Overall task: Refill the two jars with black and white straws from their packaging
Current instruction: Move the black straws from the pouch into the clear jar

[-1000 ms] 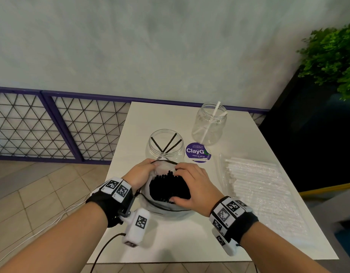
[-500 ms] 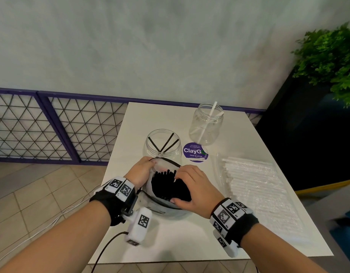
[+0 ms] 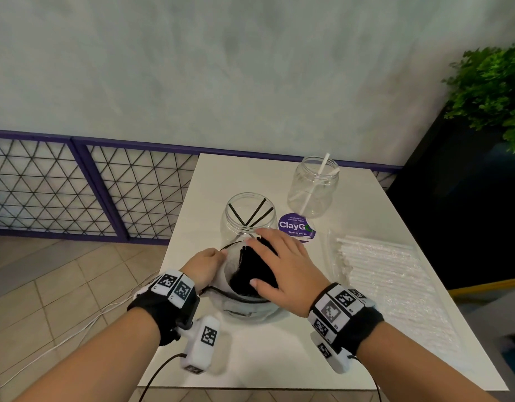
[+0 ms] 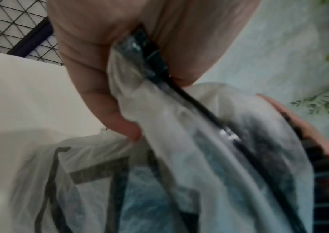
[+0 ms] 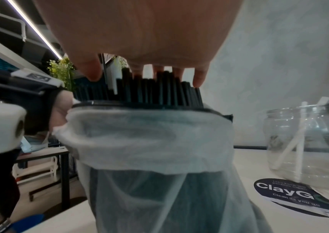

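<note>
A translucent plastic bag stands on the white table, full of black straws whose tops stick out of its mouth. My left hand pinches the bag's black rim on the left side; the left wrist view shows that rim squeezed between thumb and fingers. My right hand arches over the bundle, thumb on the near side and fingers on the far side, gripping the straw tops. Just behind stands a clear jar holding three black straws. Farther right is a clear jar with white straws.
A flat clear pack of white straws lies along the table's right side. A purple round sticker sits between the jars. A purple mesh railing runs to the left, and a plant stands at the right.
My right hand has spread its fingers farther across the tops of the black straws. The left hand keeps its pinch on the bag rim.
</note>
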